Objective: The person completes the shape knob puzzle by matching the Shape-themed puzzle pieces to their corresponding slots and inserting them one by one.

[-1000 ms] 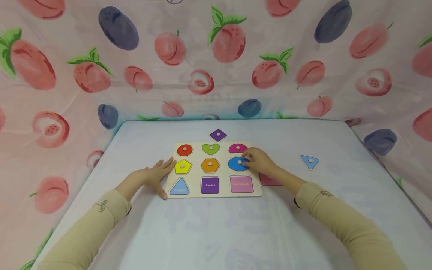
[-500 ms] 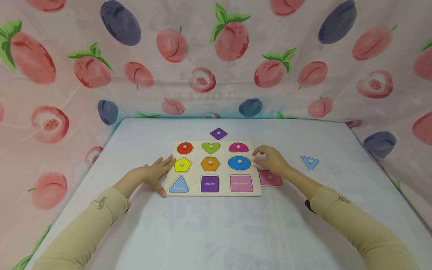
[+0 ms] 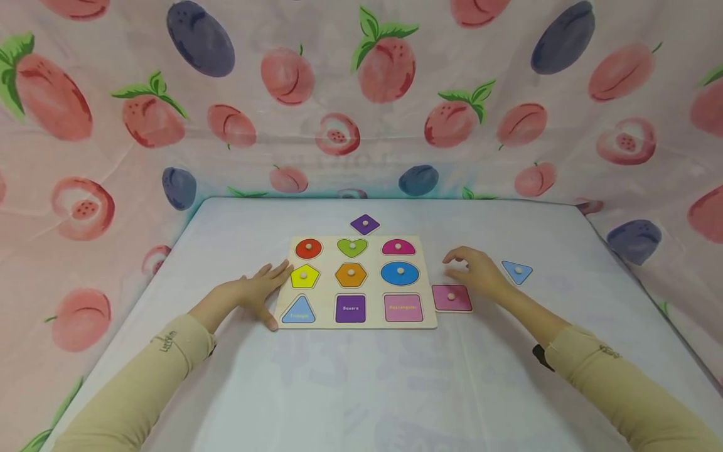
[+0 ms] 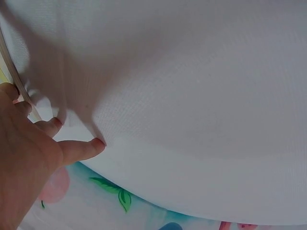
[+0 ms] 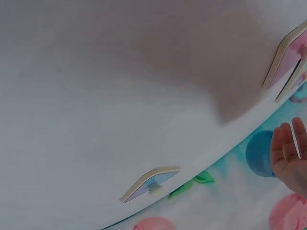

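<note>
A wooden shape puzzle board [image 3: 329, 316] lies mid-table in the head view. Knobbed pieces sit in its two far rows, including a blue oval [image 3: 390, 274]; the near row shows bare printed triangle, square and rectangle spots. My left hand [image 3: 261, 294] rests against the board's left edge, fingers spread. Right of the board my right hand [image 3: 477, 271] hovers with nothing in its loosely bent fingers. Just below it lies a pink rectangle piece [image 3: 460, 301], touching the board's right side. Farther right is a light blue triangle piece [image 3: 515, 267], also seen in the right wrist view.
A purple diamond-like square piece [image 3: 358, 223] lies just beyond the board's far edge. White cloth covers the table [image 3: 361, 389]. A fruit-print curtain [image 3: 395, 132] hangs along the back and both sides.
My right hand has come off the blue oval and moved right, past the board's edge. The oval stays in its place on the board. The left hand keeps its place.
</note>
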{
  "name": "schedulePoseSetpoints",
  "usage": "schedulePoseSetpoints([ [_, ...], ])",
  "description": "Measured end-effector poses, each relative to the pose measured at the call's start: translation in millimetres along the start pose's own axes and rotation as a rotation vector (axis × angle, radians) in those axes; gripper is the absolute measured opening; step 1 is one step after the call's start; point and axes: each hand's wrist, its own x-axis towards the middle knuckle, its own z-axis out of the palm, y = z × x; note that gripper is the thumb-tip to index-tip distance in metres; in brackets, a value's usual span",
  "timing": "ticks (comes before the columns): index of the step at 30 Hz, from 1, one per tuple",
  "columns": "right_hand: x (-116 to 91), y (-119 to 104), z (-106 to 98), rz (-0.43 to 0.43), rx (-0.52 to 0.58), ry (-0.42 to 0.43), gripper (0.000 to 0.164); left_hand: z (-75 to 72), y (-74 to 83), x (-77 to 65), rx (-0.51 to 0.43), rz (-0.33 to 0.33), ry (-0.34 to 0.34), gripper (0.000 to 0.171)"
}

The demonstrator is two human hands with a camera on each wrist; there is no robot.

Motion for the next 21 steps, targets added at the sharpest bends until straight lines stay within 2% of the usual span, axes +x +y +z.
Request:
schedulePoseSetpoints([
  [7,-11.1,15.0,-11.1,-0.017,0.003,0.040,0.018,-1.6,2.4,-1.5,-0.006,0.005,0.000,0.128],
  [13,-22.1,27.7,-20.3,0.007,-0.008,0.063,0.019,-2.3,3.5,-2.1,-0.002,-0.001,-0.009,0.126],
  [21,-31.0,47.5,-42.3,-0.004,-0.017,0.081,0.020,-1.9,1.7,-1.0,0.000,-0.010,-0.010,0.126],
])
